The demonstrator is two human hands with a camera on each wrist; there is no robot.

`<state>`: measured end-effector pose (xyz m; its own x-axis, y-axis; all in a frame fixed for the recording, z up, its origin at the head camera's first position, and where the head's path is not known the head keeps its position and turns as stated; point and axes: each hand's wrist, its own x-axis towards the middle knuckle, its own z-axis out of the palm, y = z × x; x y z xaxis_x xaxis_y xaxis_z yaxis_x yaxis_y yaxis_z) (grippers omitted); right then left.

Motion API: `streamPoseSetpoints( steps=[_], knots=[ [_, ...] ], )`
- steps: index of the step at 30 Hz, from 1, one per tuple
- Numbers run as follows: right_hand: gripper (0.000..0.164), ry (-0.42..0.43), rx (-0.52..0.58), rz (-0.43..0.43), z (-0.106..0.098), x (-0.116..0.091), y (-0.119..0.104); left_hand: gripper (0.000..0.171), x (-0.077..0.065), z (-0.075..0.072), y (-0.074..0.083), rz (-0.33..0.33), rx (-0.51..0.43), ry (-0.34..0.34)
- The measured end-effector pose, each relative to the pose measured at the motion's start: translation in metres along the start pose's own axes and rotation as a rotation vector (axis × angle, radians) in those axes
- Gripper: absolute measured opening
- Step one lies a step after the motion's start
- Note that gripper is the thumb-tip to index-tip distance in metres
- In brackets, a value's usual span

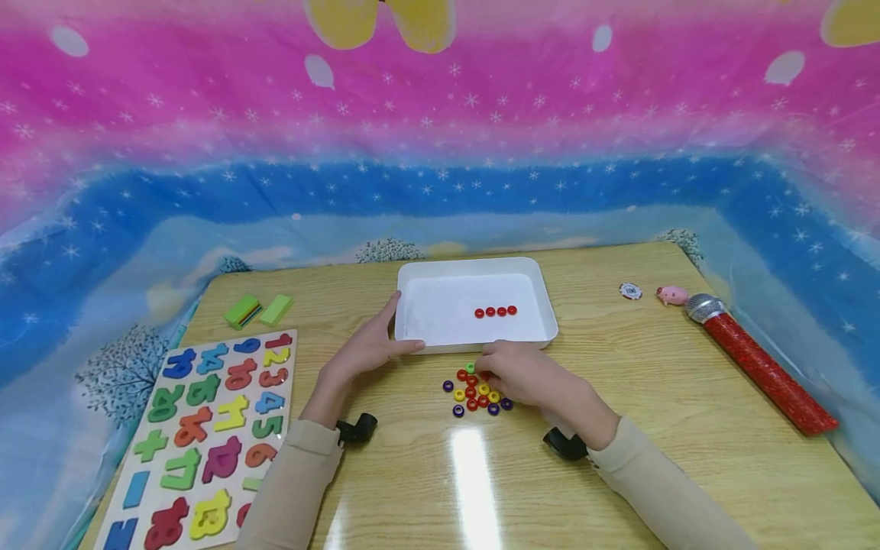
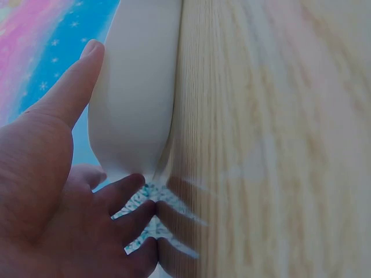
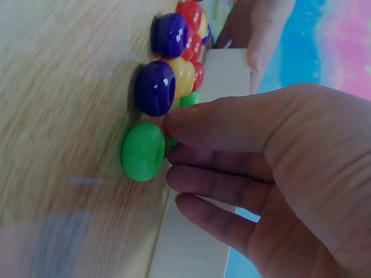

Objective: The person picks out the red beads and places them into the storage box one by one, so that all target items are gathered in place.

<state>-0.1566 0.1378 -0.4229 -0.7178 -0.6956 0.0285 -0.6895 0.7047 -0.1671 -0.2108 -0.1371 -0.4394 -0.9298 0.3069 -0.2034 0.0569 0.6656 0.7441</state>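
Observation:
A white tray (image 1: pixel 412 325) sits mid-table with a short row of red beads (image 1: pixel 495 311) inside. My left hand (image 1: pixel 402 328) rests against its near left corner, thumb along the front wall and straight fingers on the left side. In the left wrist view the tray's corner (image 2: pixel 133 104) stands between the thumb and fingers of my left hand (image 2: pixel 116 116). Just in front of the tray lies a pile of red, yellow, purple and green beads (image 1: pixel 474 391). My right hand (image 1: pixel 486 368) reaches into its far edge. Close up, the loosely curled fingers of my right hand (image 3: pixel 174 150) touch a green bead (image 3: pixel 143 152); the thumb is hidden.
A number puzzle board (image 1: pixel 206 428) fills the left front of the wooden table (image 1: pixel 687 458), with two green blocks (image 1: pixel 257 309) behind it. At the right lie a poker chip (image 1: pixel 630 291), a pink pig toy (image 1: pixel 672 295) and a red microphone (image 1: pixel 756 363). Patterned cloth surrounds the table.

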Motion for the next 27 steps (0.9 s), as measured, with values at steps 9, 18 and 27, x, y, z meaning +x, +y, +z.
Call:
streamPoseSetpoints(
  steps=[9,18,27],
  knots=[
    [0.01,0.021,-0.028,-0.012,-0.007,0.001,-0.006,0.109,0.001,0.001,-0.002,-0.003,-0.015,0.002],
    [0.01,0.088,-0.002,0.02,-0.027,0.015,-0.002,0.108,-0.001,0.0,-0.001,-0.005,-0.016,-0.002],
    [0.014,0.161,-0.016,0.111,-0.028,0.051,0.021,0.108,0.001,0.002,-0.001,-0.007,-0.019,-0.002]
  ],
)
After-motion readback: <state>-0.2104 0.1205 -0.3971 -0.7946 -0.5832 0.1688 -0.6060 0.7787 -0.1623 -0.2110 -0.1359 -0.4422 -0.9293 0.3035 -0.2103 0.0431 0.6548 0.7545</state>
